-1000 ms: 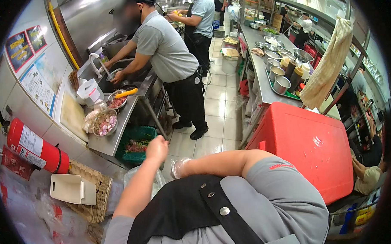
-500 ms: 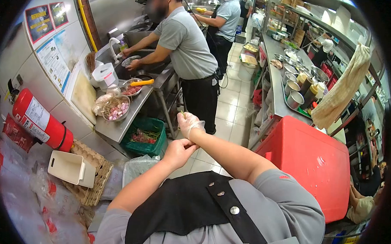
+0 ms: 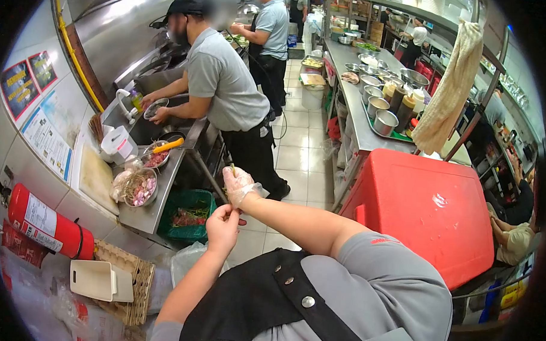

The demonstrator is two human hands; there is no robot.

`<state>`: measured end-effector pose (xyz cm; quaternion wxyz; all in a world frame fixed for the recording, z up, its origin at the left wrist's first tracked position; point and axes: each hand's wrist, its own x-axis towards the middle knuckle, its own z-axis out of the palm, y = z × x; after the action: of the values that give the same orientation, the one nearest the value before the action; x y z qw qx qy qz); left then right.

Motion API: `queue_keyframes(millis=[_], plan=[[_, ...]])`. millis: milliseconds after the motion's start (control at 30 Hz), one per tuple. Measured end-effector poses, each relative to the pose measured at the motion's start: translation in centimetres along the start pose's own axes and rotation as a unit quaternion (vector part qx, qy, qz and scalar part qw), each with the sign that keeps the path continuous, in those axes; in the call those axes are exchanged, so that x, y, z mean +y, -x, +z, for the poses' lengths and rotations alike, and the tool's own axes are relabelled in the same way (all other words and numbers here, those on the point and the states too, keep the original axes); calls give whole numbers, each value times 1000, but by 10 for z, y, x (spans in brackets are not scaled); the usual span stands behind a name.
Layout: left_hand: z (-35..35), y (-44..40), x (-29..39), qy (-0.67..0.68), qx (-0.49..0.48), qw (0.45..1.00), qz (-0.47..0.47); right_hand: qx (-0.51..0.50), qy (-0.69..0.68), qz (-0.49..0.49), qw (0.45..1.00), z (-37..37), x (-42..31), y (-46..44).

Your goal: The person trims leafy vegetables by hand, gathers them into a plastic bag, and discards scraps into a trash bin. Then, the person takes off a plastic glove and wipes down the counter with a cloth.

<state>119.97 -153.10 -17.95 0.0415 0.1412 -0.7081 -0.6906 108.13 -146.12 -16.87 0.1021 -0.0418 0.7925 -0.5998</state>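
Note:
My right hand, in a clear plastic glove, is raised in front of me and closed around a thin green stem that pokes out at its top. Just below it, my bare left hand has its fingers pinched together close to the glove's underside; what lies between them is too small to name. Left of my hands, a green basket on the floor holds red and green plant trimmings. A steel bowl of peeled shallots stands on the metal counter.
At the sink on the left, a co-worker holds a metal bowl. A red cooler stands close on my right. Beyond it runs a steel table with pots and bottles. A fire extinguisher is at the lower left.
Since one second ago, my gloved hand has risen from near my apron, and both hands have come together. In the last half second, the view has swung, with my hands still close together.

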Motion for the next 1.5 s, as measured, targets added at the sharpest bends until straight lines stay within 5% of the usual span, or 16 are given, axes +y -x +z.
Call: queue_keyframes(millis=[167,400,500,733,933,1000,1167,1300,1333,1367,1433,1500], plan=[[-1,-12,-4,189,27,981,-26,41,-110,-1,993,22,43,-46],[-8,-22,5,343,-31,935,-79,-55,-358,201,910,1,-15,-14],[-14,-28,0,324,-78,942,-28,-66,-436,231,867,5,-20,-11],[1,-32,2,120,-16,987,109,-73,-465,188,862,7,-16,-20],[1,-43,1,35,60,976,207,-53,-389,184,901,15,-2,-12],[-1,-41,7,60,62,979,183,-66,-355,143,921,19,5,-10],[-19,-47,5,-150,110,942,280,-133,-159,-19,978,24,58,-34],[-16,-40,21,-212,134,911,326,-298,-381,56,873,35,78,-27],[-18,-40,22,-260,132,890,351,-304,-25,-210,929,15,61,-10],[-20,-40,22,-307,127,866,374,-358,178,-326,857,15,71,-9],[-24,-43,21,-348,86,890,280,-394,533,-500,558,20,75,0],[-34,-48,27,-375,69,900,209,-425,432,-198,771,7,43,45]])
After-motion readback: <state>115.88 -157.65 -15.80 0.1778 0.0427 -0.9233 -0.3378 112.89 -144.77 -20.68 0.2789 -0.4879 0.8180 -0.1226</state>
